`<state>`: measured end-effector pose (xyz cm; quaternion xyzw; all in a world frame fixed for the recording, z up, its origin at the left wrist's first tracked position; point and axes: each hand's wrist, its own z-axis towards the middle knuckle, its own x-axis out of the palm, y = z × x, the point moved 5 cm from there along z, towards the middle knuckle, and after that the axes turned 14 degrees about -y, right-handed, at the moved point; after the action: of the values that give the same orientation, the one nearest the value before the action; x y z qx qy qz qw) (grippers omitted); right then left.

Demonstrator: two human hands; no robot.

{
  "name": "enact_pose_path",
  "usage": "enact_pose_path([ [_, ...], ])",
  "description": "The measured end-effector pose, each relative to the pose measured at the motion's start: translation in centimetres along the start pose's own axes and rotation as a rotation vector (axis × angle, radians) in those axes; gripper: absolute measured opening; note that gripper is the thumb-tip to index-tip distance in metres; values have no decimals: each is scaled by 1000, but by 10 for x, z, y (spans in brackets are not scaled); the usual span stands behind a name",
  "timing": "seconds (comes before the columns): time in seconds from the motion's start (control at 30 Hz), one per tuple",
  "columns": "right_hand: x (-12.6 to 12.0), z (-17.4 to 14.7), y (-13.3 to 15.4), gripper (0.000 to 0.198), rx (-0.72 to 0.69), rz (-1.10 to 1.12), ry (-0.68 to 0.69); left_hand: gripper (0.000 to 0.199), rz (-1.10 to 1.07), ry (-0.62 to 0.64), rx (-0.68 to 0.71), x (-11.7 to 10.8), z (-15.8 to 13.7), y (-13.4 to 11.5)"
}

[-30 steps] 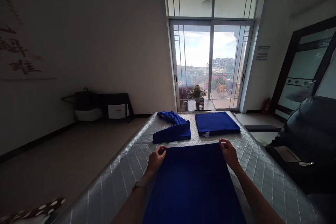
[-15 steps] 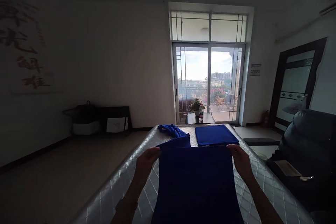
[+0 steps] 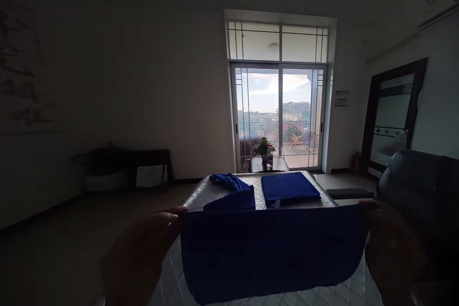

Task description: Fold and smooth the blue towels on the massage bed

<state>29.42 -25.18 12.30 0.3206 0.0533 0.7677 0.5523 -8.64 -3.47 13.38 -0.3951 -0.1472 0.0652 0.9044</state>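
A dark blue cloth (image 3: pixel 274 251) hangs stretched between my hands, its top edge pulled nearly straight. My left hand (image 3: pixel 141 248) pinches the upper left corner, fingers closed. At the upper right corner, my right hand (image 3: pixel 396 239) has its fingers closed on the same cloth. Beyond it, a neatly folded blue cloth (image 3: pixel 290 187) with a small white tag lies flat on the silver quilted surface (image 3: pixel 196 196). To the left of that lies a crumpled blue cloth (image 3: pixel 233 192). The held cloth covers part of the quilted surface.
A small dark table (image 3: pixel 256 166) with a potted plant (image 3: pixel 263 147) and a bottle (image 3: pixel 269 157) stands before the sliding glass door. A black chair (image 3: pixel 409 181) is on the right. Dark furniture with a white box (image 3: pixel 151 176) stands against the left wall.
My hands have moved apart and closer to me, spreading the cloth wider. Its lower edge now shows above the quilted surface. The view has shifted slightly.
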Motion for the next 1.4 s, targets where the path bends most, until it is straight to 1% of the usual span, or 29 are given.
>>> enact_pose_path([
  [0.07,5,-3,-14,15,48,-25,54,18,-10,-12,-24,10,4,8],
  [0.1,10,-7,-28,18,79,-54,99,21,-12,5,-45,19,8,20],
  [0.13,16,-13,-44,22,116,-91,155,25,-8,43,-71,29,12,37],
  [0.2,32,-33,-86,29,207,-177,305,33,23,181,-141,53,16,86],
  [0.27,48,-62,-133,30,311,-268,478,38,51,310,-218,74,12,145],
  [0.33,60,-99,-178,29,411,-369,656,42,81,420,-308,89,-4,204],
  [0.37,64,-118,-197,28,452,-408,739,42,103,486,-356,95,-15,230],
  [0.4,66,-135,-214,29,485,-447,808,41,128,525,-392,99,-26,253],
  [0.47,66,-163,-240,33,517,-500,896,39,174,549,-433,102,-45,285],
  [0.53,66,-178,-257,36,509,-533,928,37,212,508,-435,101,-54,304],
  [0.6,67,-184,-268,37,479,-554,947,37,246,473,-427,100,-57,315],
  [0.73,70,-186,-281,37,443,-615,964,32,305,443,-399,99,-55,327],
  [0.87,69,-191,-284,38,392,-689,943,30,352,453,-384,102,-53,334],
  [0.97,69,-195,-283,38,372,-680,947,30,382,486,-385,107,-51,337],
  [1.1,70,-192,-283,40,357,-646,922,24,450,508,-358,115,-49,339],
  [1.2,73,-190,-281,42,307,-633,945,17,530,497,-319,119,-49,338],
  [1.33,72,-191,-276,42,248,-744,997,12,634,489,-241,123,-52,333],
  [1.4,72,-192,-271,43,192,-798,1024,11,688,492,-189,124,-54,327],
])
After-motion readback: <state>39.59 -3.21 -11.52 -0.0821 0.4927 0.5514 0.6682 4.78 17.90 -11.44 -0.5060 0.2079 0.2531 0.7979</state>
